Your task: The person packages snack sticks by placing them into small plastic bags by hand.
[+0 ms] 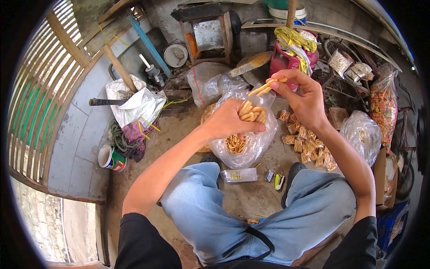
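My left hand (230, 121) is closed around a small clear bag of snack sticks (252, 113), its opening towards the upper right. Just above it, my right hand (301, 96) pinches a few loose snack sticks (267, 87) between thumb and fingers. Under both hands a large clear plastic bag (262, 145) lies open on the floor, with more sticks (235, 144) inside. To the right is a pile of small filled snack packs (309, 143). Between my feet are a packet of flat clear bags (240, 175), a small box (269, 175) and a green stapler (279, 182).
A tall bag of colourful snacks (384, 110) and a clear plastic bag (362, 136) stand at right. Behind is a pink gas cylinder (277, 60) with a yellow cloth (293, 40). A white sack (136, 105) and a paint bucket (112, 158) are at left.
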Action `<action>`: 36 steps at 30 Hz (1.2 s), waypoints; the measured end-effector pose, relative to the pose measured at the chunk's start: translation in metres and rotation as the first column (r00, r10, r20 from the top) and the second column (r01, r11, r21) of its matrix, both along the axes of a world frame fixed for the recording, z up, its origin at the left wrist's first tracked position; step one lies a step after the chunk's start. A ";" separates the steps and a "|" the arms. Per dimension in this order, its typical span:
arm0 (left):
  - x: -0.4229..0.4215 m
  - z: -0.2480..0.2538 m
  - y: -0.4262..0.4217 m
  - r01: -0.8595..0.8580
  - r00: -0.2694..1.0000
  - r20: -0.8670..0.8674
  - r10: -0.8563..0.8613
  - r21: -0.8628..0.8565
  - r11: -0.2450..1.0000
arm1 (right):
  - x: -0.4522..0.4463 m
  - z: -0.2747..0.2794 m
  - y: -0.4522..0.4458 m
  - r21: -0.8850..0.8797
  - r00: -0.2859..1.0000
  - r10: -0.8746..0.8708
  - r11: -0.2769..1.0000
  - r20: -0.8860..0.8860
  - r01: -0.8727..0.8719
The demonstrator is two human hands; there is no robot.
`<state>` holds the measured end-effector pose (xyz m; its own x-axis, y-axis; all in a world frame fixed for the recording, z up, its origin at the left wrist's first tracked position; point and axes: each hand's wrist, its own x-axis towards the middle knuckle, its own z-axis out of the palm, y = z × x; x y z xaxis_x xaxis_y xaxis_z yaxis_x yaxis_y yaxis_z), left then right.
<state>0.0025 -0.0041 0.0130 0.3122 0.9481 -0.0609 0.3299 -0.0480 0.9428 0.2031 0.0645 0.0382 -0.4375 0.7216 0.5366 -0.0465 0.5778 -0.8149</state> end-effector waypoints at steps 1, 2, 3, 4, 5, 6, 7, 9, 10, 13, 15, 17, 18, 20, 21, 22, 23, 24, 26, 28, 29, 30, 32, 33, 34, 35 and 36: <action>0.000 0.000 -0.001 -0.006 1.000 -0.009 0.006 0.008 1.000 | 0.000 -0.001 0.000 -0.005 1.000 0.005 1.000 0.017 -0.005; 0.001 0.001 -0.001 -0.009 1.000 -0.007 0.009 0.008 1.000 | 0.000 -0.001 0.000 -0.010 0.999 0.009 1.000 0.034 -0.009; 0.001 0.003 -0.002 -0.015 0.999 -0.038 0.015 0.018 1.000 | -0.001 -0.003 -0.001 -0.011 0.999 0.011 1.000 0.035 -0.011; 0.001 0.004 -0.002 -0.020 0.997 -0.068 0.022 0.028 0.999 | -0.001 -0.005 -0.001 -0.035 0.998 0.053 0.998 0.018 -0.052; 0.000 0.002 -0.001 -0.022 0.997 -0.068 0.024 0.029 0.999 | -0.002 -0.006 0.000 -0.058 0.996 0.095 0.994 0.000 -0.094; -0.001 0.000 -0.001 -0.032 0.995 -0.093 0.034 0.027 0.999 | -0.002 -0.006 0.000 -0.058 0.995 0.096 0.994 0.001 -0.096; -0.001 -0.002 0.000 -0.041 0.992 -0.119 0.044 0.025 0.999 | -0.002 -0.005 0.000 -0.043 0.995 0.089 0.995 0.042 -0.087; -0.001 -0.002 0.000 -0.049 0.991 -0.126 0.053 0.033 0.998 | -0.001 -0.003 0.000 -0.029 0.993 0.081 0.996 0.084 -0.079; -0.001 -0.002 0.000 -0.056 0.989 -0.133 0.061 0.041 0.998 | -0.001 0.000 0.000 -0.096 0.991 0.118 0.989 0.065 -0.112; -0.003 -0.002 0.000 -0.061 0.983 -0.164 0.080 0.112 0.992 | -0.002 0.002 -0.001 -0.189 0.984 0.158 0.972 0.088 -0.139; -0.001 0.000 -0.001 -0.058 0.981 -0.179 0.076 0.102 0.993 | -0.004 0.000 -0.001 -0.212 0.978 0.159 0.969 0.134 -0.129; 0.000 0.000 -0.001 -0.053 0.978 -0.195 0.070 0.092 0.994 | -0.007 -0.008 -0.001 -0.150 0.970 0.121 0.985 0.211 -0.090; -0.001 -0.002 0.000 -0.042 0.981 -0.184 0.058 0.087 0.995 | -0.007 -0.012 0.001 -0.150 0.970 0.120 0.985 0.211 -0.090; -0.002 -0.006 0.001 -0.031 0.984 -0.174 0.045 0.081 0.996 | -0.008 -0.018 0.003 0.171 0.933 -0.015 0.984 0.361 -0.050; -0.002 -0.008 0.002 -0.009 0.988 -0.154 0.031 0.139 0.990 | -0.008 -0.019 0.003 0.170 0.933 -0.016 0.984 0.361 -0.049; -0.003 -0.010 0.002 0.012 0.991 -0.135 0.014 0.197 0.980 | -0.009 -0.019 0.003 0.210 0.931 -0.001 0.974 0.365 -0.082; -0.004 -0.012 0.004 0.013 0.991 -0.135 0.014 0.196 0.980 | -0.009 -0.019 0.004 0.249 0.929 0.014 0.962 0.371 -0.114; -0.005 -0.012 0.006 -0.005 0.987 -0.156 0.032 0.170 0.985 | -0.009 -0.016 0.002 0.249 0.929 0.014 0.962 0.371 -0.114; -0.006 -0.012 0.006 -0.025 0.983 -0.177 0.050 0.142 0.990 | -0.006 -0.007 -0.001 0.085 0.946 0.060 0.992 0.319 -0.092; -0.003 -0.006 0.003 -0.034 0.992 -0.120 0.046 0.099 0.994 | -0.007 -0.007 -0.001 -0.014 0.951 0.091 0.996 0.295 -0.091; -0.002 -0.005 0.002 -0.034 0.992 -0.119 0.045 0.098 0.995 | -0.007 -0.007 -0.001 -0.112 0.957 0.119 0.990 0.266 -0.092; -0.001 -0.004 0.002 -0.042 0.995 -0.089 0.048 0.067 0.997 | -0.007 -0.008 -0.001 -0.112 0.957 0.119 0.989 0.266 -0.092; -0.002 -0.005 0.002 -0.052 0.997 -0.057 0.054 0.036 0.998 | -0.008 -0.012 -0.002 0.053 0.954 0.056 0.996 0.293 -0.075; -0.002 -0.006 0.002 -0.052 0.998 -0.046 0.053 0.014 0.999 | -0.009 -0.013 -0.001 0.052 0.954 0.058 0.996 0.294 -0.077; -0.003 -0.007 0.002 -0.051 0.998 -0.035 0.051 -0.009 0.999 | -0.010 -0.014 0.002 0.179 0.954 0.060 0.977 0.294 -0.117; -0.003 -0.007 0.003 -0.052 0.998 -0.034 0.052 -0.010 0.999 | -0.010 -0.015 0.003 0.303 0.954 0.062 0.940 0.295 -0.155; -0.004 -0.007 0.003 -0.043 0.997 -0.057 0.042 -0.007 0.999 | -0.009 -0.013 0.003 0.303 0.953 0.063 0.940 0.296 -0.156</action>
